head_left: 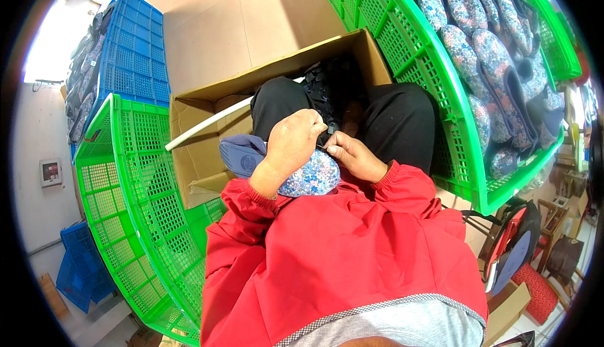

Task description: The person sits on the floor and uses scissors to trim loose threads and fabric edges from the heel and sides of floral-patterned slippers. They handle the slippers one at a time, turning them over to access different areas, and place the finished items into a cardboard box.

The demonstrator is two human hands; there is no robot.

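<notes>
On my lap lies a slipper with a blue-and-pink floral upper (313, 176). A grey-blue sole-like piece (241, 153) with a round mark sticks out beyond my left wrist; whether it belongs to the same slipper I cannot tell. My left hand (294, 142) is closed over the slipper, its fingertips pinched on something too small to name. Close beside it, my right hand (356, 157) pinches the slipper's dark edge between thumb and forefinger. The slipper's opening is mostly hidden beneath my fingers.
An open cardboard box (207, 186) stands around my knees, with dark scraps (324, 89) inside and a white rod (211, 122) across it. Green crates (148, 177) flank me on the left, a blue crate (133, 48) behind them. On the right, a green crate (402, 45) holds several floral slippers (497, 64).
</notes>
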